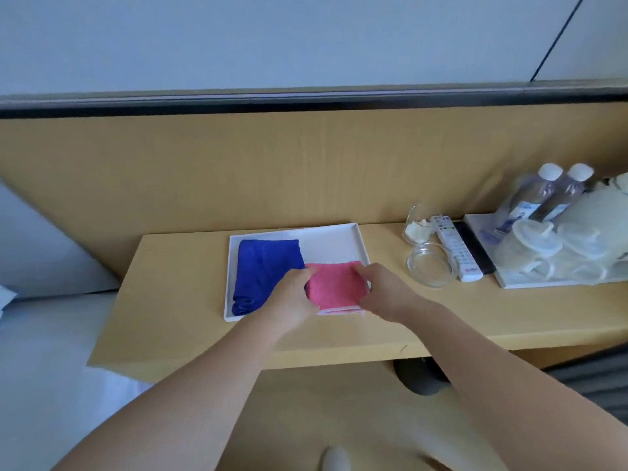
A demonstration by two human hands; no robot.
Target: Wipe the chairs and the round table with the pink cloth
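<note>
A folded pink cloth [334,283] lies in the near right part of a white tray [336,244] on a wooden shelf. My left hand [294,297] grips the cloth's left edge. My right hand [384,290] grips its right edge. Both hands close around the cloth, which still rests on the tray. A folded blue cloth [263,270] lies in the tray's left half, touching the pink one. No chair or round table is in view.
The wooden shelf [176,300] runs along a wood-panelled wall. To the right stand a glass dish [431,266], a glass cup [419,222], a white remote [457,248], and a second tray [530,283] with two water bottles [543,195] and cups. White bedding [40,351] lies at left.
</note>
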